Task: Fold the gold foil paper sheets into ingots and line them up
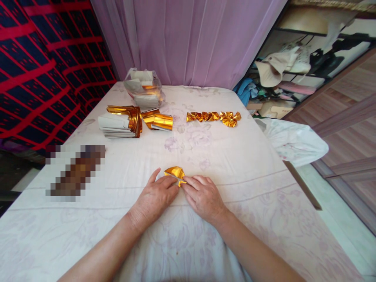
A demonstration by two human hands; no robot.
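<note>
A small folded piece of gold foil paper lies on the pale floral cloth in front of me. My left hand rests flat on the cloth with its fingertips pressing the piece's left side. My right hand presses the piece's right edge with its fingertips. Part of the paper is hidden under my fingers. Further back lies a row of several finished folded gold pieces.
A stack of gold and white paper sheets and a curled gold sheet lie at the back left. Behind them sits a clear plastic bag with more sheets. A pixelated patch is at left. Shelves with clothes stand at right.
</note>
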